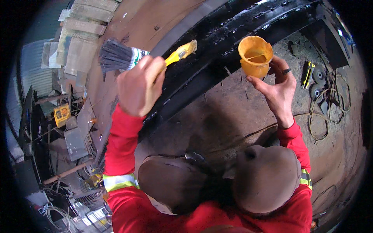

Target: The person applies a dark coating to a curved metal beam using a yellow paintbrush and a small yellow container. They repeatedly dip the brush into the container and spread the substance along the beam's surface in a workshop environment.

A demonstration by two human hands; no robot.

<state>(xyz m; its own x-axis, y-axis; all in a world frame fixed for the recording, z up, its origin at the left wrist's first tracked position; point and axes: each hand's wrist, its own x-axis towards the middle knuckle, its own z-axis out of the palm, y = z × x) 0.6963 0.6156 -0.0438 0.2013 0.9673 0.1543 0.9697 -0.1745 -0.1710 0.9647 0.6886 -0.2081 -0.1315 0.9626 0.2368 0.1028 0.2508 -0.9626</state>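
Note:
My left hand (140, 85) is closed round a yellow-handled brush (180, 52), its tan, mottled end pointing right over a glossy black beam (217, 42). Directly behind this hand is a bundle of dark sticks (112, 56) with a white and green wrap; whether the hand touches it I cannot tell. My right hand (278, 81) grips an orange cup (254, 70) from its right side, thumb and fingers round the lower part. The cup has an uneven rim and is held nearly upright. Some amber content and a thin pale line show inside it.
My bent knees (268, 178) are close below the hands. Right of the cup, a yellow and black tool (308, 74), grinding discs (318, 76) and a looped cable (318, 124) lie on the floor. Scrap metal and a yellow box (62, 114) crowd the left, below stacked boards (81, 54).

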